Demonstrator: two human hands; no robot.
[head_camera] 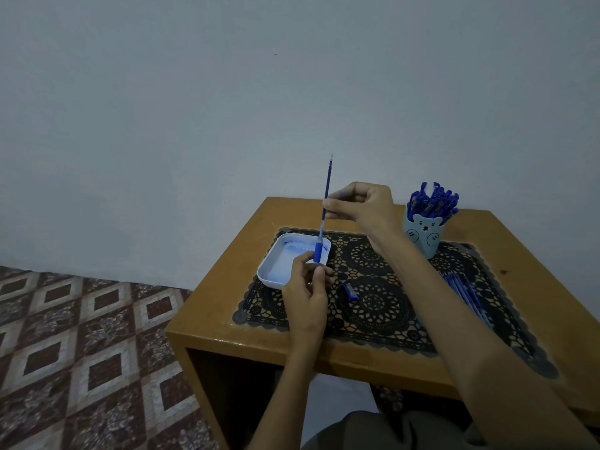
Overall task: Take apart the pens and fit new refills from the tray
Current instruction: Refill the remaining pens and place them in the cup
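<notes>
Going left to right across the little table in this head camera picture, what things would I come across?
White tray → small blue pen piece → bear cup full of pens → loose pens lying flat.
</notes>
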